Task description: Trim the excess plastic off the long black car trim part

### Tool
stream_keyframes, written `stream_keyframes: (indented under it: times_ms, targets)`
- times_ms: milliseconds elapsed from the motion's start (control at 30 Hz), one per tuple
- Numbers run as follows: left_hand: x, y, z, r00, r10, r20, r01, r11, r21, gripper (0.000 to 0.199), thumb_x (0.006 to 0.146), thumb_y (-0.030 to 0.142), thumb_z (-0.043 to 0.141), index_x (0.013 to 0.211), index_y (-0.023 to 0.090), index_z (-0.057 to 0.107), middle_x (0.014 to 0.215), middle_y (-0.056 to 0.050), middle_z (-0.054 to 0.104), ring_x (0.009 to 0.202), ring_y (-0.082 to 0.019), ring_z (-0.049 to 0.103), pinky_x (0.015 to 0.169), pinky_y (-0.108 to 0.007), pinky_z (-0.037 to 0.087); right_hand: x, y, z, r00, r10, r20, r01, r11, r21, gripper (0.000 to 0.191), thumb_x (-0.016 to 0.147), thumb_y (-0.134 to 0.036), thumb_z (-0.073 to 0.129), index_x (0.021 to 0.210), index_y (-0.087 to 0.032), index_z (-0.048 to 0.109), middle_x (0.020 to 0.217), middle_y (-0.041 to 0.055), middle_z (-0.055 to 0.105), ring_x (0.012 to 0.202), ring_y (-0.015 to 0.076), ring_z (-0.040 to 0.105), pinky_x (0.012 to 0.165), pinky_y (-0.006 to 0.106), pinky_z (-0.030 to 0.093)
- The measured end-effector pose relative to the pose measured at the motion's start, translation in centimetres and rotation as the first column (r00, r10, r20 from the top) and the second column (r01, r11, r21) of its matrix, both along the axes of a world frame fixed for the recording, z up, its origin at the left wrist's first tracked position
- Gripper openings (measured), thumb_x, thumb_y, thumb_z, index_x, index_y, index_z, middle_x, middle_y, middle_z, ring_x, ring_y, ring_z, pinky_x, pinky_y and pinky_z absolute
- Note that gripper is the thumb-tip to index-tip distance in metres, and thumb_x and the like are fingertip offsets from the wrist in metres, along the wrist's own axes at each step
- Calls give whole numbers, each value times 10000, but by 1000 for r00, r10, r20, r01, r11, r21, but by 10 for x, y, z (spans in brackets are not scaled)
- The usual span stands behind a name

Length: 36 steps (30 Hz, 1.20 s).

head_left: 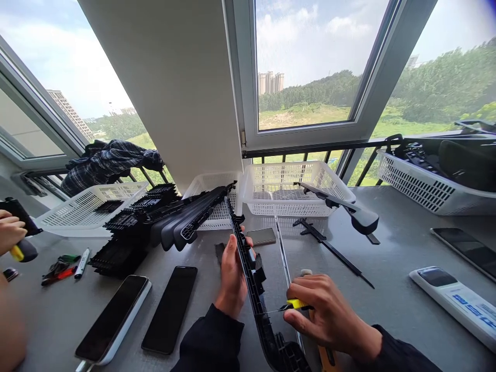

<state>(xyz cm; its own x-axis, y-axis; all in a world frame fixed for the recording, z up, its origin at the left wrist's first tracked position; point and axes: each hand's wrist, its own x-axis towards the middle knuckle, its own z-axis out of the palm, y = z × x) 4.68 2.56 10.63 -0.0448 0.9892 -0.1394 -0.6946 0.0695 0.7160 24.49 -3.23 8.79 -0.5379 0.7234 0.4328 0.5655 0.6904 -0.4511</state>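
My left hand [232, 276] is wrapped round a long black plastic part [250, 274], which slants from the middle of the view down to the bottom edge with its ribbed side showing. In my right hand [325, 315] is a yellow and black cutter [296, 304], held between thumb and fingers. Its thin blade points left and reaches the ribbed side of the part; whether it touches is too fine to tell. Behind my right hand, a thin metal strip [284, 253] lies on the grey table. An orange object [327, 357] lies partly hidden below my right hand.
Black parts [132, 237] are stacked left of centre. White baskets [298, 206] line the back. Two phones [170, 310] [114, 318] lie at left, a white device [457, 299] at right. A co-worker's hand [11, 227] holds a tool at far left.
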Motion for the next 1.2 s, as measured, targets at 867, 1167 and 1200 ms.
stream_keyframes:
  times_ms: [867,1167,1200]
  targets:
    - [20,-24,-6,945,-233,-230,262,959,105,732,967,820,362,932,153,662,823,-47,666,526,-76,384,483,-217,303,-7,5,-9,958,-287,-21,288,956,56,571,1093,-583,435,690,-216,601,608,-16,624,522,125,590,575,271,328]
    - [18,-23,-11,876,-412,-253,448,888,106,626,1009,563,490,1515,200,559,1084,-113,734,611,-126,574,524,-238,472,3,13,-7,896,-443,21,442,890,-107,622,1074,-661,374,735,-239,681,659,28,696,619,192,676,584,283,355]
    - [17,-23,-13,864,-438,-250,473,875,105,655,994,528,514,1570,216,505,1131,-124,733,596,-131,589,477,-234,464,5,14,-6,886,-463,22,463,880,-109,628,1071,-668,370,729,-239,674,662,32,697,626,197,678,587,284,357]
